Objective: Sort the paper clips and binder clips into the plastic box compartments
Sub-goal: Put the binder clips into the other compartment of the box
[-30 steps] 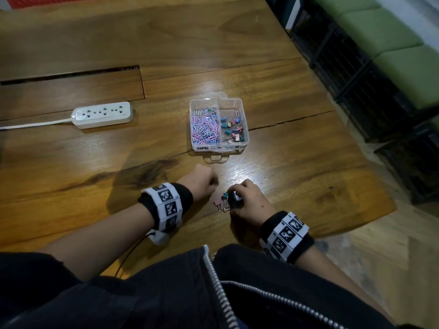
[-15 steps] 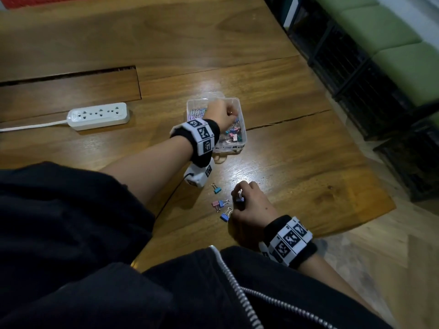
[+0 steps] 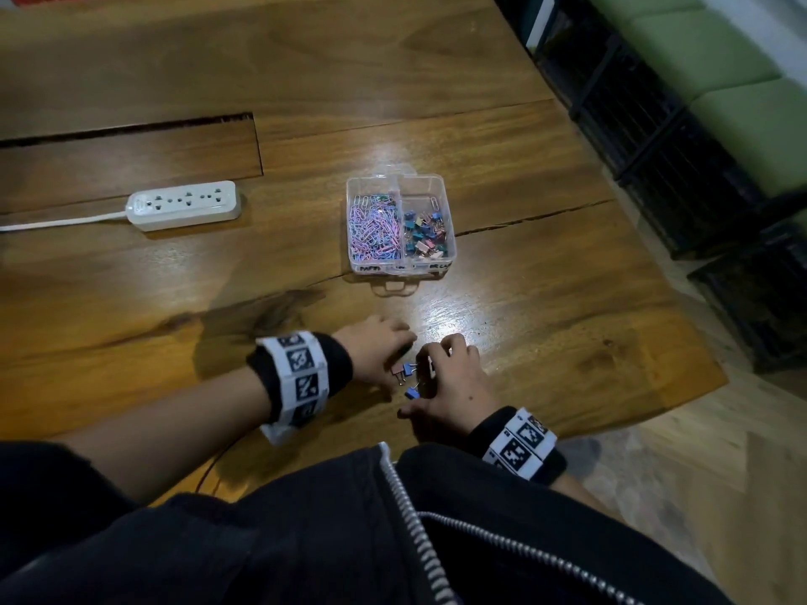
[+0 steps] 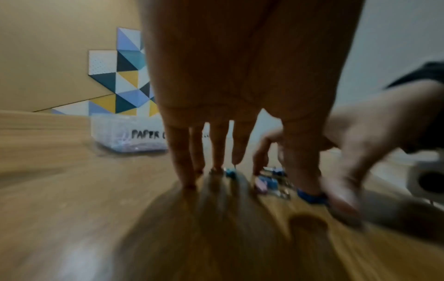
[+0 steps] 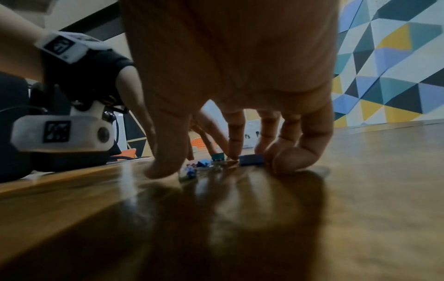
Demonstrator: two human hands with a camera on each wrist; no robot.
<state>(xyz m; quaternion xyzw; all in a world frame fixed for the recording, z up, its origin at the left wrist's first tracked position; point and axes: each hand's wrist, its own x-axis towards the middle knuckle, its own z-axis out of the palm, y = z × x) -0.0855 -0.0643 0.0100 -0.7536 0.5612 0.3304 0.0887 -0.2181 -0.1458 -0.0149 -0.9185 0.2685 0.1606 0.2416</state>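
Observation:
A clear plastic box [image 3: 450,251] stands mid-table, with paper clips [image 3: 374,229] in its left compartment and binder clips [image 3: 425,238] in its right. Loose binder clips lie between my hands: a pink one [image 3: 396,372] and two blue ones [image 3: 409,369] [image 3: 412,393]. My left hand [image 3: 404,342] reaches down with straight fingers [image 4: 217,150], their tips at a teal clip [image 4: 229,172]. My right hand [image 3: 430,364] is curled over the pile, and a dark blue clip [image 5: 251,159] sits wedged between its fingertips [image 5: 286,157] on the wood.
A white power strip [image 3: 185,205] with its cord lies at the left. A long slot [image 3: 131,128] cuts the tabletop behind it. The table's edge [image 3: 655,408] runs close on the right, with black crates [image 3: 681,168] and green cushions beyond.
My left hand went out to the box and has come back to the loose clips beside the right hand. The right hand stayed over the pile.

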